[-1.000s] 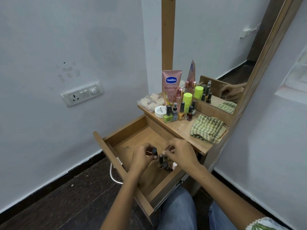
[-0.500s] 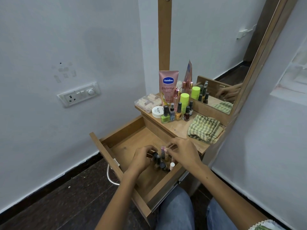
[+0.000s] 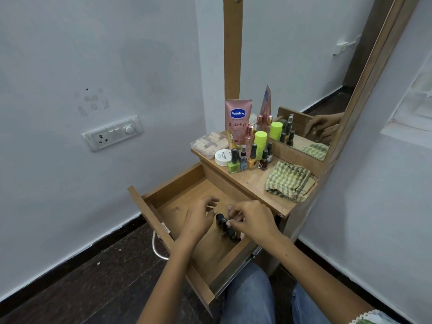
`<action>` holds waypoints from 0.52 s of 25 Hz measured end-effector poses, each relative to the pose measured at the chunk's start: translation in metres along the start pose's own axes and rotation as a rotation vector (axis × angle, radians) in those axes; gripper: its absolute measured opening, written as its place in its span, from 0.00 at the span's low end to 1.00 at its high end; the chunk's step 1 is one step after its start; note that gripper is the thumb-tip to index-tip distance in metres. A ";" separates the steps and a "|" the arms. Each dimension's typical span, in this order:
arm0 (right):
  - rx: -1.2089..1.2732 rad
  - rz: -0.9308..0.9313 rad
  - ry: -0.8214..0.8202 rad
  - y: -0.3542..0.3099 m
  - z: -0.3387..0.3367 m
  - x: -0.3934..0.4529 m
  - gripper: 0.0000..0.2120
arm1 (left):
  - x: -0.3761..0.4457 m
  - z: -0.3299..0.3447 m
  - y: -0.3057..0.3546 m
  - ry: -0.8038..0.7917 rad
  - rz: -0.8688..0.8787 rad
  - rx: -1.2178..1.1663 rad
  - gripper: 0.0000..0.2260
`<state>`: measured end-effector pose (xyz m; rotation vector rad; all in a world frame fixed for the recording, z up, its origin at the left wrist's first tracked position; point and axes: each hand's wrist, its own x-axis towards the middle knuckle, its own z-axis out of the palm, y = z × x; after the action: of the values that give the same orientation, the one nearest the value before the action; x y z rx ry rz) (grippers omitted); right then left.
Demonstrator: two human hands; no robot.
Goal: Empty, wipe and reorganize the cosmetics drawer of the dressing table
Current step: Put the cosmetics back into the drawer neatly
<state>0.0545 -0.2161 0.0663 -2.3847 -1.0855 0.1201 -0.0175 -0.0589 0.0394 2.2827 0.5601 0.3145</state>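
Small bottles are being handled inside the open drawer (image 3: 149,206).
A thin pink item is pinched by the right hand (image 3: 253,220) above dark-capped bottles (image 3: 224,226) in the drawer; the left hand (image 3: 198,218) is held beside them, fingers loosely spread.

Pale bluish-white walls (image 3: 70,54) are met by a dark speckled floor (image 3: 81,277); a white switchboard (image 3: 112,133) is mounted left, a wood-framed mirror (image 3: 315,78) right
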 end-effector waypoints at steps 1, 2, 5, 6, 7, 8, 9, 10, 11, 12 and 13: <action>0.028 -0.004 0.050 0.000 -0.002 0.001 0.08 | 0.000 -0.001 0.008 0.030 0.026 -0.013 0.13; 0.058 -0.019 0.121 0.000 -0.006 0.004 0.07 | 0.001 -0.003 0.016 0.064 0.056 -0.030 0.12; 0.042 -0.068 0.395 0.003 -0.028 0.018 0.05 | 0.007 -0.008 0.042 0.205 0.168 -0.082 0.11; 0.002 -0.069 0.471 0.005 -0.036 0.026 0.05 | 0.011 -0.009 0.050 0.251 0.191 -0.089 0.10; -0.041 -0.053 0.522 0.008 -0.045 0.035 0.07 | 0.015 -0.010 0.058 0.284 0.202 -0.094 0.10; -0.077 -0.021 0.551 0.014 -0.052 0.045 0.09 | 0.018 -0.010 0.064 0.304 0.206 -0.096 0.10; -0.114 0.033 0.557 0.021 -0.058 0.055 0.12 | 0.021 -0.010 0.070 0.316 0.210 -0.095 0.10; -0.155 0.097 0.541 0.029 -0.063 0.064 0.15 | 0.024 -0.010 0.073 0.321 0.216 -0.089 0.10; -0.200 0.146 0.516 0.037 -0.066 0.071 0.18 | 0.026 -0.009 0.076 0.322 0.221 -0.084 0.10; -0.238 0.168 0.492 0.043 -0.068 0.076 0.20 | 0.028 -0.009 0.077 0.322 0.225 -0.080 0.10; -0.258 0.169 0.476 0.047 -0.069 0.080 0.19 | 0.029 -0.008 0.077 0.324 0.226 -0.075 0.10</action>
<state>0.1601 -0.2125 0.1128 -2.5383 -0.7072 -0.5344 0.0273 -0.0877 0.1024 2.2376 0.4402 0.8126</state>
